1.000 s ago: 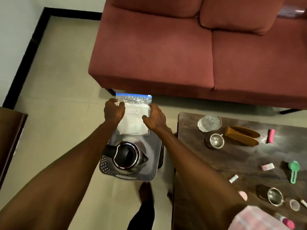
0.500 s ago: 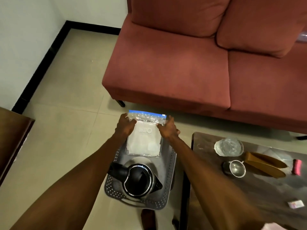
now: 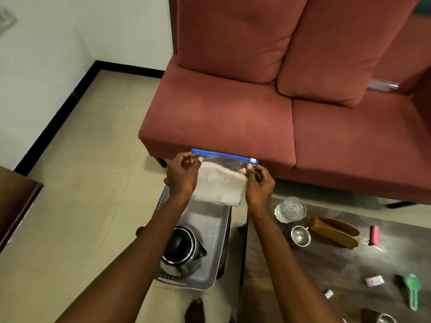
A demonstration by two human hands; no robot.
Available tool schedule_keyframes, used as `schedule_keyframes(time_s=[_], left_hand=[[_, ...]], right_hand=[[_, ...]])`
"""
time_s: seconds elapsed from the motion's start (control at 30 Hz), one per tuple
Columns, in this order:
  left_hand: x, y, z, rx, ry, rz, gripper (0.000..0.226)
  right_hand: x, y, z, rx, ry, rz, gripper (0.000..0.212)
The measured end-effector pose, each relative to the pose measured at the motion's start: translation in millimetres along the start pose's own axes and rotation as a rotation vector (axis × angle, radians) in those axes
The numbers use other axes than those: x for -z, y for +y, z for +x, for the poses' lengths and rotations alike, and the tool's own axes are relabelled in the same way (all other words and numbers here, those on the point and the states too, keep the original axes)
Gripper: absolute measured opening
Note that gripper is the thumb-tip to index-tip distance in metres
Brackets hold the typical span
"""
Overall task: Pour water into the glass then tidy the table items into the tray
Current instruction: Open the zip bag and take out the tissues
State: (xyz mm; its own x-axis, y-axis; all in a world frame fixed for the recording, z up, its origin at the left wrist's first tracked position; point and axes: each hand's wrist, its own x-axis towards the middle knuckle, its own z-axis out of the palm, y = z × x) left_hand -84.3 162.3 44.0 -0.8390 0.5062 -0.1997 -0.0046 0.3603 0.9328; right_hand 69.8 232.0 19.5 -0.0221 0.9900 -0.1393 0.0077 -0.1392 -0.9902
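Note:
Both hands hold a clear zip bag point(image 3: 220, 183) with a blue zip strip, lifted above the far end of the grey perforated tray point(image 3: 213, 259). My left hand point(image 3: 183, 174) pinches its top left corner and my right hand point(image 3: 257, 183) pinches its top right corner, just below the white slider. White contents fill the bag. A black and steel kettle point(image 3: 182, 248) stands in the tray's near half. The glass point(image 3: 290, 209) stands at the dark table's point(image 3: 326, 271) far left corner.
On the table lie a steel strainer cup point(image 3: 300, 236), a brown wooden holder point(image 3: 334, 231), a pink block point(image 3: 374, 235), a small white packet point(image 3: 373, 280) and a green scoop point(image 3: 414, 293). A red sofa point(image 3: 279, 108) stands behind. A brown cabinet edge point(image 3: 16, 201) is at left.
The bag has been lifted off the tray's far end and tilted upright, with both hands now pinching its top corners. The camera has tilted up and shifted left.

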Motion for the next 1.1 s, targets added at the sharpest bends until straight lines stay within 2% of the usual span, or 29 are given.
schedule_keyframes(time_s=[0.2, 0.3, 0.43, 0.6, 0.73, 0.93, 1.1], left_hand=[[5.5, 72.8, -53.2, -0.107, -0.014, -0.232, 0.021], [8.9, 112.2, -83.2, -0.165, -0.020, -0.268, 0.021], [21.4, 178.4, -134.8, -0.349, 0.024, -0.257, 0.016], [42.6, 269.1, -196.2, -0.584, -0.020, -0.277, 0.016], [54.8, 341.9, -241.4, -0.695, -0.058, -0.334, 0.018], [71.5, 440.5, -295.5, -0.810, -0.130, -0.331, 0.015], [82.4, 493.3, -330.3, -0.855, -0.223, -0.219, 0.020]], right_hand=[[43.1, -87.1, -1.8, 0.096, -0.069, 0.005, 0.010], [73.1, -136.3, -5.4, 0.170, -0.115, -0.022, 0.010], [121.8, -215.0, -16.7, 0.312, -0.139, -0.029, 0.012], [183.9, -326.5, -39.6, 0.516, -0.177, 0.002, 0.026], [226.2, -408.5, -53.7, 0.600, -0.207, 0.051, 0.016], [281.9, -504.5, -73.7, 0.749, -0.125, 0.024, 0.004], [315.1, -543.3, -84.0, 0.774, 0.013, -0.118, 0.010]])
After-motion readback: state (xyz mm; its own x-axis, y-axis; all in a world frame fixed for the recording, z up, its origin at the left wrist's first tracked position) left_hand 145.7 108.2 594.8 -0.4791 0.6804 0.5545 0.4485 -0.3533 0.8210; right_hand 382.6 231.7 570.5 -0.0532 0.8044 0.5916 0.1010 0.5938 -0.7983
